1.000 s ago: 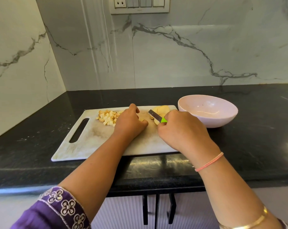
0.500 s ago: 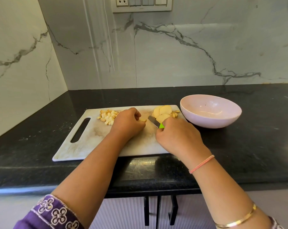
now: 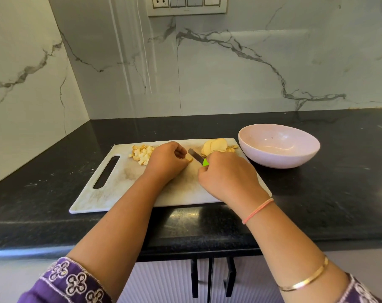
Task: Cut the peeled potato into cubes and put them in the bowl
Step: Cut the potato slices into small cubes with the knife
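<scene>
Marble-patterned wall panels backed the work area, with a switch panel (image 3: 186,5) set in the rear wall at the top edge of the view. Below them ran a black, speckled tabletop (image 3: 317,193), and a white cutting board (image 3: 120,189) lay flat on it with its slotted handle to the left and its near edge close to the tabletop's front edge.

A heap of pale potato cubes (image 3: 142,154) sat on the far left part of the board. A fanned stack of potato slices (image 3: 214,145) lay at the far right corner of the board. A pale pink bowl (image 3: 277,159) stood upright on the tabletop just beside that corner; whether it touched the board could not be determined.

Both hands were over the middle of the board. The left hand (image 3: 166,164) was placed knuckles up, just right of the cubes, with its fingers curled down and gripping a small potato piece (image 3: 189,159) against the board. Most of that piece was hidden beneath the fingers. The right hand (image 3: 229,177) was closed around the green handle of a knife (image 3: 196,155), and only a short stub of the handle showed. The blade pointed away and to the left, beside the held piece and the left fingertips; contact between blade and potato could not be confirmed.

A pink thread band (image 3: 258,211) circled the right wrist and a gold bangle (image 3: 304,279) the right forearm. A purple embroidered sleeve (image 3: 72,283) covered the left upper arm. Dark cabinet handles (image 3: 209,276) showed below the tabletop's front edge.
</scene>
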